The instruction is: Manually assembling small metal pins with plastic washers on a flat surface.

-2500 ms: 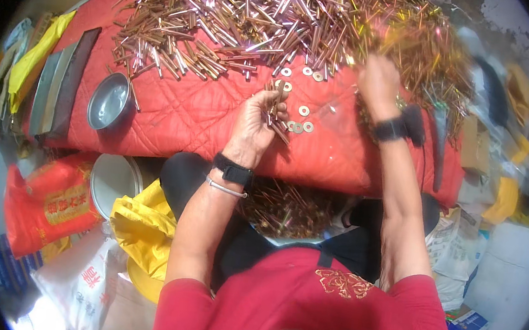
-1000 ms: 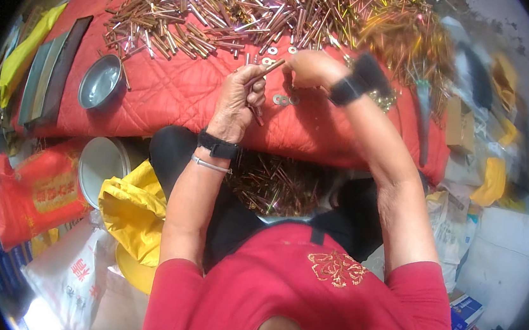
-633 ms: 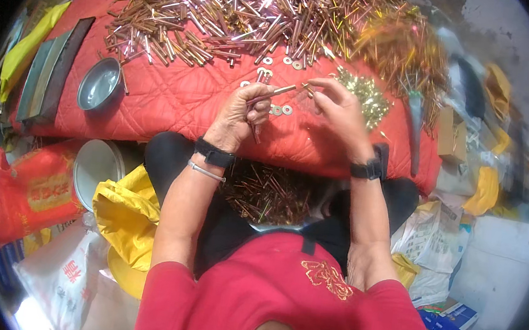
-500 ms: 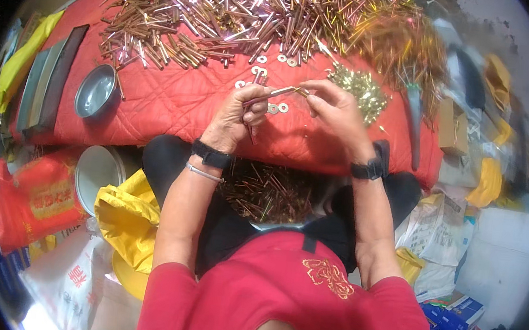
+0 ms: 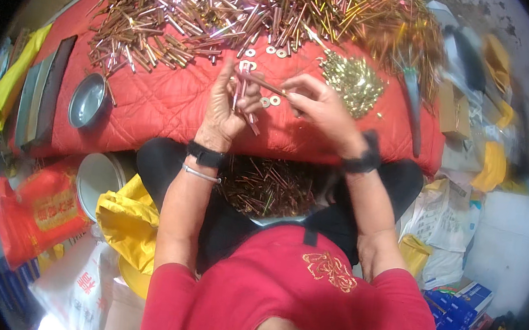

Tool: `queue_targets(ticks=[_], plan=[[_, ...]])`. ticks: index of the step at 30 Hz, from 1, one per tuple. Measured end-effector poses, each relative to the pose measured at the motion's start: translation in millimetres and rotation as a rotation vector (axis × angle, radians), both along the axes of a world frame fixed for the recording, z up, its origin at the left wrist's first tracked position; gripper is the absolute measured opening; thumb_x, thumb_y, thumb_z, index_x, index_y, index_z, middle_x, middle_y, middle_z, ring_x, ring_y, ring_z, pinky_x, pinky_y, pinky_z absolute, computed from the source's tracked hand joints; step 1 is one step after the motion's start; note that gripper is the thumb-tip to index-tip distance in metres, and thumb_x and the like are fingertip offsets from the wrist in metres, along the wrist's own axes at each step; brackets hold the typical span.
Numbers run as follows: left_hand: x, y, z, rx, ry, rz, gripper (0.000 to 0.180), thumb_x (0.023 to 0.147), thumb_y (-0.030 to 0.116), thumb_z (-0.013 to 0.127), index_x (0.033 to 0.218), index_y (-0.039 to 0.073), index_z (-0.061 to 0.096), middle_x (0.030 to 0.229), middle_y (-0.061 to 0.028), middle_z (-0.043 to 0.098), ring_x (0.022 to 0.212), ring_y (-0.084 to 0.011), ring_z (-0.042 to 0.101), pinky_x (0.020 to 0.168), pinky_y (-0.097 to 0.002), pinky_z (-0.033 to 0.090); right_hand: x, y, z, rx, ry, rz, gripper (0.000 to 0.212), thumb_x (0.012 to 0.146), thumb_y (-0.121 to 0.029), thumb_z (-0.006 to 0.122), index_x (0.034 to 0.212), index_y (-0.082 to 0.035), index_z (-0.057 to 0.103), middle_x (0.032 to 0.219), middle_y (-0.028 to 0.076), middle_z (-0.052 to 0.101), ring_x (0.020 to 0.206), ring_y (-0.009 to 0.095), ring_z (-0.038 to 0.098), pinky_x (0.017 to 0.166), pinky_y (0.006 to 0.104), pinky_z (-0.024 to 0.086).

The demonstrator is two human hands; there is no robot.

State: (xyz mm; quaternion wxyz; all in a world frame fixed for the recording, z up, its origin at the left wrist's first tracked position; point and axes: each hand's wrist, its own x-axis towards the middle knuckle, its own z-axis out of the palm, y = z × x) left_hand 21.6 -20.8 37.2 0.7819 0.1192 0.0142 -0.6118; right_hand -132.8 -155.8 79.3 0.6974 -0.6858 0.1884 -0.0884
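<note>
My left hand [image 5: 222, 113] is closed round a few slim copper-coloured tubes, its index finger raised. One tube [image 5: 264, 85] slants from there to my right hand [image 5: 321, 110], whose thumb and fingers pinch its end. Whether a small gold piece sits at that end, I cannot tell. Below my left fingers another tube [image 5: 253, 124] sticks out. Several flat metal washers [image 5: 275, 100] lie on the red quilted cloth [image 5: 162, 107] beneath and beyond the hands. To the right of them is a heap of small shiny gold pieces [image 5: 355, 84].
A large pile of copper-coloured tubes [image 5: 196, 12] covers the far side. A metal bowl [image 5: 88, 101] stands at left and a long pointed tool [image 5: 413, 112] lies at right. More tubes [image 5: 268, 188] sit between my legs. Bags, including a red one [image 5: 40, 210], flank me.
Both hands have shifted slightly left. My left fingers have loosened and the index finger has lifted. The tube between the hands now slopes down toward the right hand instead of up.
</note>
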Motion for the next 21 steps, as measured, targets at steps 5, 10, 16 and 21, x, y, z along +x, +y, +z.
queue_targets(ticks=[5, 10, 16, 21], plan=[[1, -3, -11, 0.184, -0.055, 0.307, 0.012, 0.093, 0.015, 0.06, 0.096, 0.003, 0.061, 0.067, 0.003, 0.049, 0.047, -0.0052, 0.035, 0.042, -0.0198, 0.028, 40, 34, -37, 0.001, -0.225, -0.218, 0.013, 0.091, -0.012, 0.061, 0.101, -0.004, 0.063, 0.087, -0.002, 0.063, 0.072, 0.004, 0.058, 0.06, 0.0184, 0.045], [8, -7, -23, 0.379, -0.045, 0.411, 0.01, 0.091, 0.015, 0.062, 0.095, 0.005, 0.063, 0.072, 0.0043, 0.055, 0.052, -0.0045, 0.042, 0.046, -0.0178, 0.036, 85, 55, -41, -0.583, -0.245, -0.584, 0.015, 0.09, -0.016, 0.061, 0.096, -0.001, 0.061, 0.089, 0.006, 0.056, 0.072, 0.014, 0.056, 0.063, 0.0272, 0.046], [-4, -23, -28, 0.347, 0.051, 0.412, 0.021, 0.09, 0.017, 0.062, 0.105, 0.002, 0.061, 0.079, -0.0041, 0.065, 0.057, -0.0099, 0.056, 0.047, -0.0223, 0.046, 115, 68, -44, -0.777, -0.522, -0.652, 0.018, 0.094, -0.018, 0.053, 0.1, -0.002, 0.06, 0.094, 0.01, 0.054, 0.078, 0.023, 0.057, 0.071, 0.0319, 0.047], [-1, -1, -25, 0.398, -0.252, 0.264, 0.019, 0.089, 0.019, 0.06, 0.099, 0.003, 0.063, 0.074, -0.0033, 0.063, 0.052, -0.0093, 0.051, 0.044, -0.0206, 0.038, 71, 10, -50, -0.684, -0.309, -0.55, 0.014, 0.086, -0.012, 0.06, 0.094, -0.002, 0.059, 0.089, 0.015, 0.058, 0.084, 0.031, 0.058, 0.077, 0.0388, 0.047]])
